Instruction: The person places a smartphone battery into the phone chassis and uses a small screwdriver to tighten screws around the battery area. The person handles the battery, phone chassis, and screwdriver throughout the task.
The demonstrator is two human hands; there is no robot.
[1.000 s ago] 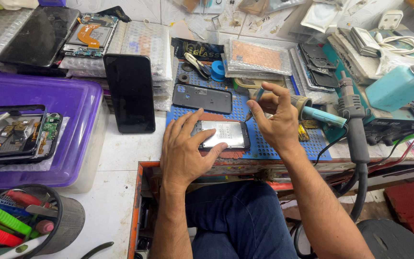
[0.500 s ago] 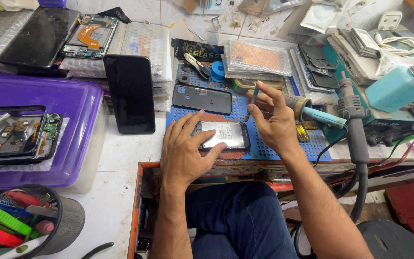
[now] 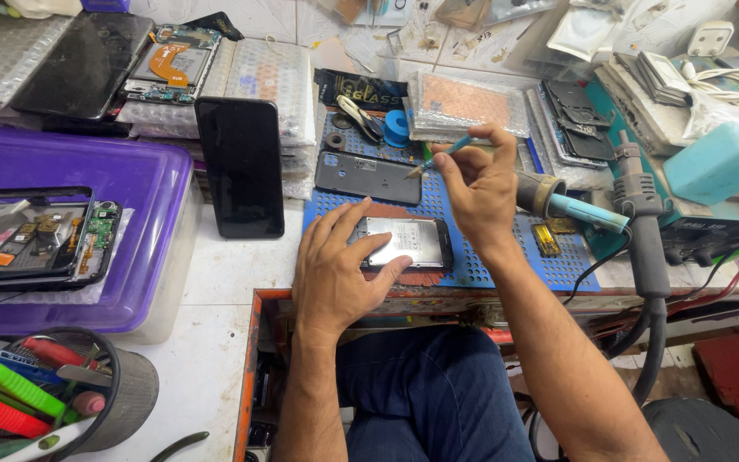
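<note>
- Your left hand [image 3: 335,269] stays spread flat, pinning the opened phone [image 3: 404,242] on the blue mat [image 3: 489,257] at the table's front edge.
- Your right hand [image 3: 481,184] has lifted off the phone since a second ago; it now pinches a thin teal screwdriver [image 3: 438,156], tip up-left, above the mat.

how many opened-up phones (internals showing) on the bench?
3: one under the left hand on the blue mat; one on the purple bin lid; one top left beside the dark screen. More may be hidden.

Right hand [image 3: 481,184] now lifts a teal screwdriver [image 3: 438,156] (tip down).
</note>
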